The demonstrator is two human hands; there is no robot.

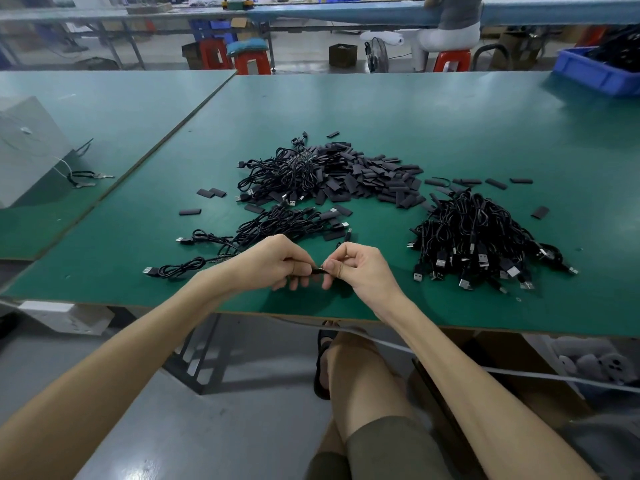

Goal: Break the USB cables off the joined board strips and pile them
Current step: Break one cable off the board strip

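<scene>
Pinching a short black board strip [319, 271] between clamped fingers of left hand [277, 263] and right hand [356, 270] over the green desk [450, 116], risking a torn black USB cable [183, 268] through off-seam bending.

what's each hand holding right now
Left hand: closed, pinching one end of a small dark piece.
Right hand: closed, pinching its other end.

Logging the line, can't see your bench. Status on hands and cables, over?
Left hand and right hand both pinching one small black piece between them. Cable pile sits at right. Nothing blocking the hands.
</scene>
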